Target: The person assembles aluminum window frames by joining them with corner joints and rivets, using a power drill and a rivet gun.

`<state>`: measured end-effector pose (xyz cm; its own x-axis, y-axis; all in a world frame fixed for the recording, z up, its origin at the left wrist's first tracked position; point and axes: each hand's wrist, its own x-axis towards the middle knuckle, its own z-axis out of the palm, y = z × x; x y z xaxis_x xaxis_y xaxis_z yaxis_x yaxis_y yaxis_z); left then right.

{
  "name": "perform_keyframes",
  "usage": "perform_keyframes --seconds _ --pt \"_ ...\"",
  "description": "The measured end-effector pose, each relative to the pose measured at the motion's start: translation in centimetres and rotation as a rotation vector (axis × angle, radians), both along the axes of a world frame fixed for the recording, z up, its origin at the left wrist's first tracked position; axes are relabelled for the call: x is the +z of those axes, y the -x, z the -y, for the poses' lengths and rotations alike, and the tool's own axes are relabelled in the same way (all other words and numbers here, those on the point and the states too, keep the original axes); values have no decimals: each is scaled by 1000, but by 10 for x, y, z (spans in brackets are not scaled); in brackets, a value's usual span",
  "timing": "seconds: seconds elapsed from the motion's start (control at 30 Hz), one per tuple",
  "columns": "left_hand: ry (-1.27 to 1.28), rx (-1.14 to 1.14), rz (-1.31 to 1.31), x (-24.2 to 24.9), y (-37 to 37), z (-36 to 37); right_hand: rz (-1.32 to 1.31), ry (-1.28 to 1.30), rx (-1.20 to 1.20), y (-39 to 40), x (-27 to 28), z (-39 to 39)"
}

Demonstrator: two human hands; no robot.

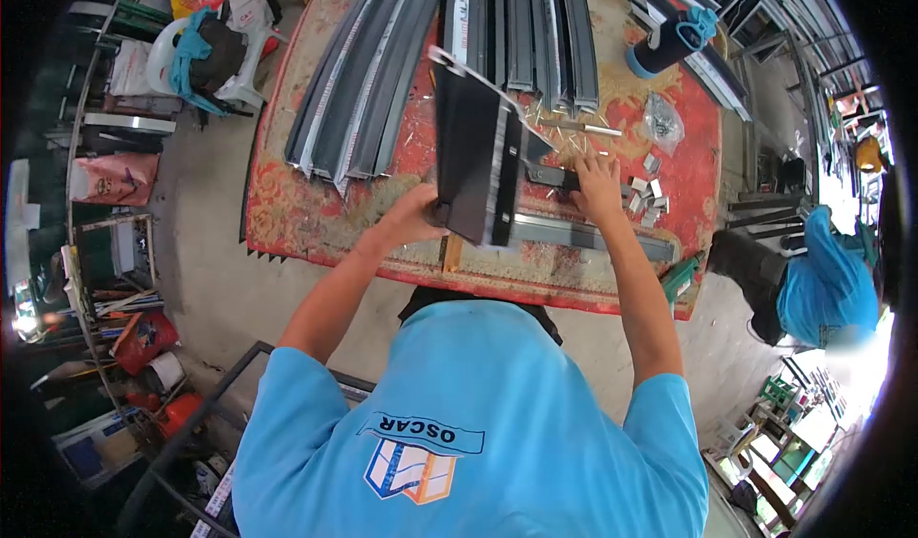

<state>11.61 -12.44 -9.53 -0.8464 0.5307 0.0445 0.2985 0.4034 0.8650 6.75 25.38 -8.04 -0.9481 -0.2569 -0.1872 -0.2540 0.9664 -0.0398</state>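
The left hand (413,215) is gripping the near end of a dark, flat aluminium profile section (475,151), fingers curled around its lower edge, and is holding it tilted up off a tabletop covered with a red patterned carpet (287,208). The right hand (595,179) is resting just right of that section, fingers bent down onto a small dark metal fitting (552,175) at the section's side; whether it is pinching the fitting cannot be told. Below both hands, a long grey metal bar (593,237) is lying flat across the carpet, running from under the raised section out to the right. Small silver corner brackets (646,192) are lying scattered just beside the right hand, with a clear plastic bag of hardware (662,117) farther back. Bundles of long dark aluminium profiles (368,69) are lying side by side across the far half of the tabletop, and a black cylinder with a blue cap (669,43) is lying near the far right corner. At the right edge, another person in a blue shirt (832,280) is bending over, well apart from the tabletop.
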Motion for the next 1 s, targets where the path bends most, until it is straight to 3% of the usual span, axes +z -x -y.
perform_keyframes --seconds 0.07,0.13,0.17,0.23,0.27,0.3,0.47,0.53,0.57,0.67,0.83,0.93,1.0 --pt "-90 11 -31 -3 -2 1 106 -138 58 7 -1 1" --pt "-353 148 549 44 -12 3 151 -221 102 12 -10 -3" --pt "-359 158 544 26 -8 5 198 -300 136 14 -15 -6" --pt "-47 -94 -81 -13 7 9 132 -177 112 13 -25 -13" --pt "-46 -84 -85 -18 7 13 73 -48 73 10 -31 -15" --pt "-13 -78 -84 -7 7 16 162 16 2 6 11 2" --pt "130 -34 -35 8 16 32 58 157 23 -11 37 -1" --pt "97 81 -86 4 27 29 164 368 -126 -16 58 9" --pt "68 199 -131 2 32 27 303 670 -316 -18 83 18" --pt "57 395 -89 5 60 5 313 738 -408 -35 67 -1" --pt "249 484 -112 -23 114 -33 321 821 -600 -68 140 10" --pt "422 505 -170 -47 136 -43 373 1087 -707 -78 159 1" --pt "496 494 -167 -56 143 -46 411 982 -738 -88 175 -14"
